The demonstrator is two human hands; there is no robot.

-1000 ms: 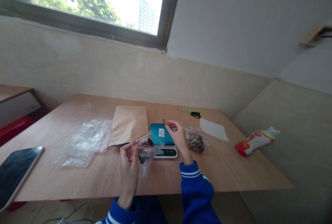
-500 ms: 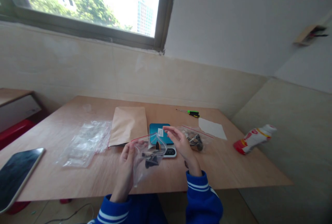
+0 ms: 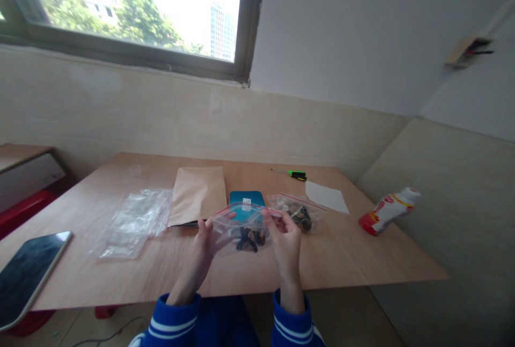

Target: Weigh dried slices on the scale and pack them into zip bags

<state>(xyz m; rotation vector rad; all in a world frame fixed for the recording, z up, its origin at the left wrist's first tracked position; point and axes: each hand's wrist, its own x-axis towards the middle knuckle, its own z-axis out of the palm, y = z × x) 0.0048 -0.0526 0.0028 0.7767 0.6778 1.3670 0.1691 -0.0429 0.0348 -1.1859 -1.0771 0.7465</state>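
A clear zip bag (image 3: 227,242) with a red seal line hangs between my two hands, above the near part of the table. Inside it lie dark brown and black dried pieces (image 3: 250,238), whose exact kind I cannot make out. My left hand (image 3: 204,240) grips the bag's left top corner. At the right top corner, my right hand (image 3: 285,234) pinches the edge between thumb and fingers. Behind the bag, a small scale with a blue-green top (image 3: 257,198) is partly covered. Just past my right hand lies a second zip bag (image 3: 317,217) holding similar dark pieces.
Left of the scale lie a brown paper bag (image 3: 199,191) and several flat clear bags (image 3: 134,218). A tablet (image 3: 34,272) rests at the left edge. Farther right are a screwdriver (image 3: 296,174), white paper (image 3: 328,197) and a red-and-white bottle (image 3: 388,212).
My right hand, apart from the bag before, now pinches its right top corner. The bag has been stretched sideways and its lower end has risen.
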